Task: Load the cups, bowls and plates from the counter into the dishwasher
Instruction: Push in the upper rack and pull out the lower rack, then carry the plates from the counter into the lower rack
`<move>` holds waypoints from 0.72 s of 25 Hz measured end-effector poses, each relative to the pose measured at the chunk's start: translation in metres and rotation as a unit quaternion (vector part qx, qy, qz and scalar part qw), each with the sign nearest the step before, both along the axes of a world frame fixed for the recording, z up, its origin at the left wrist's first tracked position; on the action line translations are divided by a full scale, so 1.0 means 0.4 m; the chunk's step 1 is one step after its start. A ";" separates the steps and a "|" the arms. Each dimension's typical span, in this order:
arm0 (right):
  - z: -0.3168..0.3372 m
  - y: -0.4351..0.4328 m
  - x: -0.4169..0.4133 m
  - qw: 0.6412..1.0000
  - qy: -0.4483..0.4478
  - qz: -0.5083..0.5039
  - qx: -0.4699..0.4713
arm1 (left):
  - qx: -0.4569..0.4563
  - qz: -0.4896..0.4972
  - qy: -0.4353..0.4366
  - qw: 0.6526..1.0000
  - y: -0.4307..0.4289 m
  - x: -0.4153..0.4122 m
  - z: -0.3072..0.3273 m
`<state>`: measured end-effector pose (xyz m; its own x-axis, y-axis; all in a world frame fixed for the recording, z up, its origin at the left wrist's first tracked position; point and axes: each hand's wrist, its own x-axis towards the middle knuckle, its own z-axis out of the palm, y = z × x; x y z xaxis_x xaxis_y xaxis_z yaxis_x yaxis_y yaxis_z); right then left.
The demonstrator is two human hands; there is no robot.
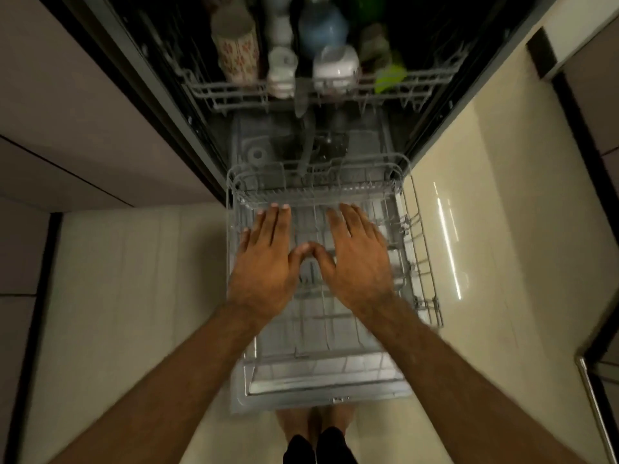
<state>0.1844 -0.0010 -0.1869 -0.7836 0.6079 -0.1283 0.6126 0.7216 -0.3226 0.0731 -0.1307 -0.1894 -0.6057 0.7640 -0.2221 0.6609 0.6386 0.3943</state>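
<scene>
Head view: we find the dishwasher's grey wire lower rack (420,262) pulled out near us over the open door (301,398); left hand (264,266) and right hand (360,262) spread flat over it, thumbs touching.

Lower rack (418,262) on open door (241,401); upper rack (227,92) behind, holding cups (237,51).

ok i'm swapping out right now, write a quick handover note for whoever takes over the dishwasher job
left hand: open, spread flat over the lower rack, holding nothing.
right hand: the same, thumb tips meeting.
The lower rack is pulled out over the open door, with no dishes visible in it.
upper rack: holds a patterned cup and other blurred items.
The counter and its dishes are out of view.
Left to do: fetch the cups, bowls and plates and load them.
</scene>
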 end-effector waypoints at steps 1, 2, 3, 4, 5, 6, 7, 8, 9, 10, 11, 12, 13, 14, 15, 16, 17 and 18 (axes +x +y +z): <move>0.058 0.009 -0.023 1.000 0.004 0.007 0.005 | 0.015 0.009 0.014 1.000 0.002 -0.023 0.059; 0.126 0.016 -0.050 1.000 0.016 0.018 0.012 | 0.034 0.021 0.028 0.999 0.003 -0.051 0.130; 0.190 0.016 -0.070 0.999 0.033 0.025 0.021 | 0.051 0.031 0.039 0.997 0.001 -0.073 0.195; 0.264 0.018 -0.095 0.998 0.053 0.033 0.029 | 0.067 0.039 0.056 0.995 0.002 -0.095 0.268; 0.331 0.018 -0.114 0.996 0.068 0.041 0.030 | 0.075 0.044 0.071 0.994 -0.002 -0.110 0.337; 0.407 0.019 -0.134 0.995 0.081 0.050 0.033 | 0.084 0.051 0.083 0.992 -0.006 -0.124 0.413; 0.491 0.020 -0.158 0.993 0.096 0.062 0.038 | 0.098 0.058 0.093 0.989 -0.011 -0.142 0.495; 0.557 0.020 -0.175 0.991 0.106 0.072 0.044 | 0.110 0.062 0.102 0.987 -0.017 -0.154 0.560; 0.629 0.018 -0.192 0.988 0.115 0.084 0.052 | 0.121 0.063 0.119 0.983 -0.026 -0.169 0.631; 0.696 0.014 -0.204 0.986 0.123 0.095 0.060 | 0.127 0.063 0.139 0.980 -0.038 -0.182 0.698; 0.766 0.010 -0.213 0.983 0.137 0.103 0.069 | 0.131 0.067 0.158 0.976 -0.049 -0.196 0.768; 0.837 0.003 -0.223 0.979 0.152 0.112 0.074 | 0.136 0.073 0.173 0.973 -0.062 -0.209 0.842; 0.898 -0.007 -0.229 0.977 0.161 0.119 0.076 | 0.139 0.079 0.184 0.970 -0.075 -0.219 0.908; 0.965 -0.018 -0.239 0.974 0.170 0.127 0.083 | 0.145 0.087 0.199 0.965 -0.089 -0.230 0.982; 1.020 -0.030 -0.248 0.971 0.176 0.137 0.088 | 0.151 0.094 0.215 0.960 -0.103 -0.240 1.047; 1.077 -0.045 -0.258 0.968 0.182 0.147 0.094 | 0.154 0.104 0.234 0.954 -0.119 -0.249 1.113; 1.142 -0.061 -0.269 0.962 0.196 0.159 0.100 | 0.156 0.117 0.258 0.946 -0.143 -0.258 1.186; 1.200 -0.078 -0.281 0.956 0.214 0.170 0.104 | 0.156 0.131 0.281 0.938 -0.167 -0.270 1.252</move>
<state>0.0718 -0.0321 0.2931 -0.8943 0.2859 0.3441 0.1746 0.9312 -0.3199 -0.0350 -0.1975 0.3113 -0.7365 0.5475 0.3972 0.6567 0.7196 0.2258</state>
